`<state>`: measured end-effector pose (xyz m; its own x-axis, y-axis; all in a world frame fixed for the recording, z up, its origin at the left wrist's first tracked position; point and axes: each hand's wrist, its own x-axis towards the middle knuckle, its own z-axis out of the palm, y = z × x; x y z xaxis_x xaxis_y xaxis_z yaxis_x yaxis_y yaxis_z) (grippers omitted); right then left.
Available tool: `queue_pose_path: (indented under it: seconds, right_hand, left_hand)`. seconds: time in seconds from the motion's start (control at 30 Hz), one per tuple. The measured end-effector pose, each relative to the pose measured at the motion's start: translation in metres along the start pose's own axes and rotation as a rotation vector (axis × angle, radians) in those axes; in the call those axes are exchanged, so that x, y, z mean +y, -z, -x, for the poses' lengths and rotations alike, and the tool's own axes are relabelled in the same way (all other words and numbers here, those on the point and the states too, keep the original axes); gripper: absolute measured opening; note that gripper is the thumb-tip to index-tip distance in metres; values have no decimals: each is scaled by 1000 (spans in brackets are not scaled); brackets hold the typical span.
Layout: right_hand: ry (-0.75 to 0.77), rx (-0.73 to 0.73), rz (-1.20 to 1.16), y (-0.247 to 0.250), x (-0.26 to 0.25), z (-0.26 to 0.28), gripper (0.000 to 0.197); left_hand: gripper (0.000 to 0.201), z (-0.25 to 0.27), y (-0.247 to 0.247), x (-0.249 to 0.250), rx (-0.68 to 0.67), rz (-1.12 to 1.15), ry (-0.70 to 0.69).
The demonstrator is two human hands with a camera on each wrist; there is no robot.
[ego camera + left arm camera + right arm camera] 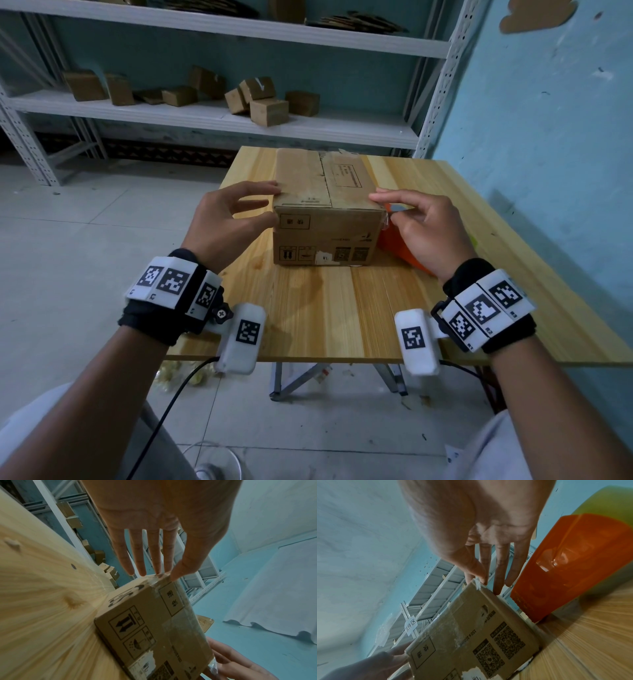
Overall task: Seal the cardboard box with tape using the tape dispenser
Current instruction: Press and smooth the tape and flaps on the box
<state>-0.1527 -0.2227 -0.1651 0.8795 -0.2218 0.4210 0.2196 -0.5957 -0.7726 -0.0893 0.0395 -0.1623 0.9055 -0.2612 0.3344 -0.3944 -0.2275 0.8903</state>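
A closed cardboard box (325, 192) stands on the wooden table (325, 315), with old clear tape (180, 626) across its near face. My left hand (272, 205) touches the box's (145, 622) near left top corner with straight fingers on top and the thumb on the front face. My right hand (382, 209) touches the near right top corner, index finger on the top edge and thumb by a loose scrap of tape. The orange tape dispenser (390, 243) lies on the table right of the box (479, 628), partly hidden behind my right hand (489, 586). Neither hand holds the dispenser (565, 563).
A white metal shelf (205, 116) with several small cardboard boxes stands behind the table. A blue wall (548, 120) runs along the right. The table's front edge is close to my wrists, with bare wood between it and the box.
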Motion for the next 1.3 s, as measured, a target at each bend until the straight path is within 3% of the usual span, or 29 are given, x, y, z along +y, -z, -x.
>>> queue_pose_path:
  seconds: [0.97,1.3]
  right_hand:
    - [-17,10,0,-1,-4,2,42]
    - [-10,26,9,-2,-6,1,41]
  left_hand:
    - [36,1,2,-3,-20,58,-25]
    - [31,2,-2,-3,28,-67,-65]
